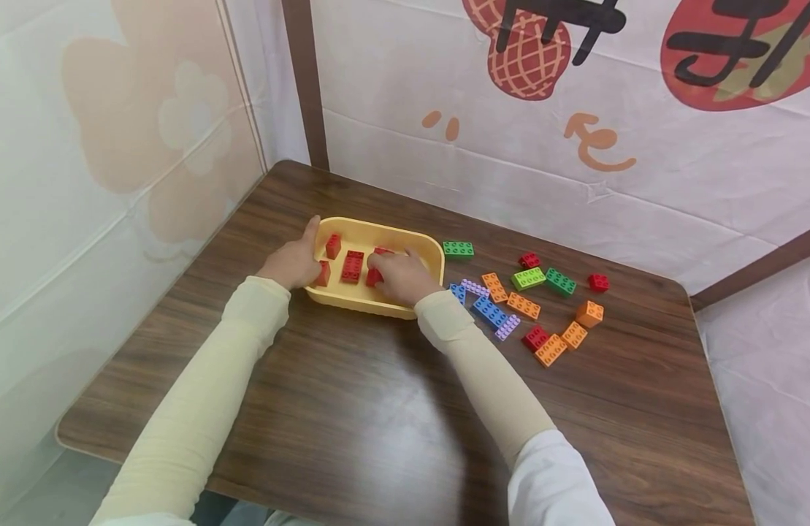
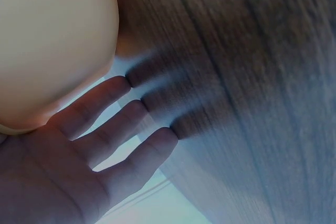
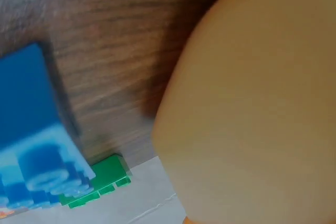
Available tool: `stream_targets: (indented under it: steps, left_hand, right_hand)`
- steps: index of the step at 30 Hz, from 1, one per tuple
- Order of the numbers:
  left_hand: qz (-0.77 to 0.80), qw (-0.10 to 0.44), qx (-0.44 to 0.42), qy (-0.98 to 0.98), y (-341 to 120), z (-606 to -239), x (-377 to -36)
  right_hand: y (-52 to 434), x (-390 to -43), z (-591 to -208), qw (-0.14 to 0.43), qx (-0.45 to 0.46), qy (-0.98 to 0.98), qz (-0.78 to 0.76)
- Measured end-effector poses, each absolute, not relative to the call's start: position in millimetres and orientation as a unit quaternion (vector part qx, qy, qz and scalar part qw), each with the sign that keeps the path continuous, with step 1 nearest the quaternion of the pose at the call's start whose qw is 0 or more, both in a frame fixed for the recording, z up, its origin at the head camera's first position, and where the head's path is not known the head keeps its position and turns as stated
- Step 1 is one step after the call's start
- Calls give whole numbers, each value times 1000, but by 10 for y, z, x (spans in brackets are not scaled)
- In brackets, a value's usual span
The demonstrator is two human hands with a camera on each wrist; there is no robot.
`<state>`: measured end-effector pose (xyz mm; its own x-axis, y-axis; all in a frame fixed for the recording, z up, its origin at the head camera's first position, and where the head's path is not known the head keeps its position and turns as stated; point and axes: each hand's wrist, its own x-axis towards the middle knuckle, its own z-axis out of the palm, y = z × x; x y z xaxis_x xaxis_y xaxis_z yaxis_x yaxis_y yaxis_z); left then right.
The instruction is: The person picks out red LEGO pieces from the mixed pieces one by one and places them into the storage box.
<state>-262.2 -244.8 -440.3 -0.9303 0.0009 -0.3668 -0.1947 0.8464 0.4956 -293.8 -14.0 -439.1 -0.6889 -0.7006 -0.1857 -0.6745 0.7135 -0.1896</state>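
A yellow tray (image 1: 391,235) stands on the wooden table with several red bricks in it. My left hand (image 1: 293,263) rests against the tray's left end, one finger lying along the rim. In the left wrist view, three fairly straight fingers (image 2: 113,129) reach down beside the tray wall (image 2: 58,30) to the table. Inside the tray, my right hand (image 1: 402,276) pinches a red brick (image 1: 374,277), partly covering it. Another red brick (image 1: 353,267) lies beside it, and a smaller red one (image 1: 334,246) stands further left. The right wrist view shows the tray's outer wall (image 3: 252,98), hiding the right hand.
Loose bricks spread right of the tray: a blue brick (image 1: 489,312), purple ones (image 1: 507,327), orange ones (image 1: 524,306), a lime brick (image 1: 528,278) and green ones (image 1: 560,281). A green brick (image 1: 458,249) lies close to the tray's right end. Fabric walls (image 1: 391,66) stand behind and left.
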Motion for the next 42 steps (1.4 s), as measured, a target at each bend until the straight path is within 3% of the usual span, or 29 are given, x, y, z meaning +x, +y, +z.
stream_targets:
  steps: [11, 23, 42]
  left_hand:
    - [275, 189, -63, 941, -2408, -4355, -2581]
    - [279, 195, -67, 938, -2394, -4345, -2585]
    - [283, 193, -64, 937, -2373, -4374, -2594]
  right_hand:
    - [-103, -2902, -4384, 120, -377, 916, -64]
    - [52, -2885, -4206, 69, -362, 925, -90]
    - [822, -2934, -4171, 9, -329, 927, -181]
